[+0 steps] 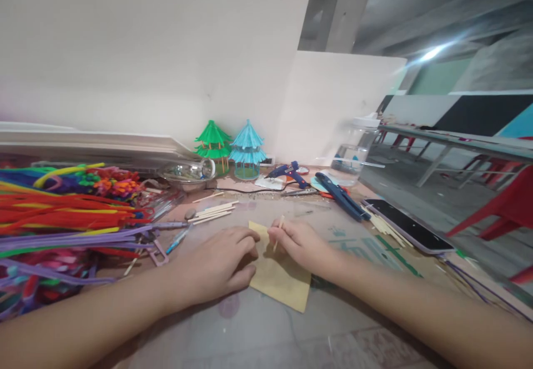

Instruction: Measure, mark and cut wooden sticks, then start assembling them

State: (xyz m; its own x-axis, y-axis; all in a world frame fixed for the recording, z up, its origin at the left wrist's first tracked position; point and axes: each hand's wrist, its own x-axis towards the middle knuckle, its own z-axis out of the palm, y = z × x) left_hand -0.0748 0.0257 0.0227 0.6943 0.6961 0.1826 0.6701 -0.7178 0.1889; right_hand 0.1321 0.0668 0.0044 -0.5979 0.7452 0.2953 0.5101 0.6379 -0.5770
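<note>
A yellow rectangular sheet, like sandpaper or stiff paper [278, 285], lies flat on the table in front of me. My right hand [296, 241] is closed in a pinch on a short thin wooden stick [281, 223], held tilted above the sheet. At the sheet's left edge rests my left hand [227, 260], its fingers loosely bent and the thumb apart from them. I see nothing held in it, though its fingertips are partly hidden.
Left lie bundles of coloured pipe cleaners [66, 213] and loose wooden sticks [214, 212]. Behind stand green [212, 138] and blue [247, 146] pagoda models, a glue gun [287, 171] and a water bottle [353, 149]. Right are a blue-handled cutter [341, 197] and a phone [406, 224].
</note>
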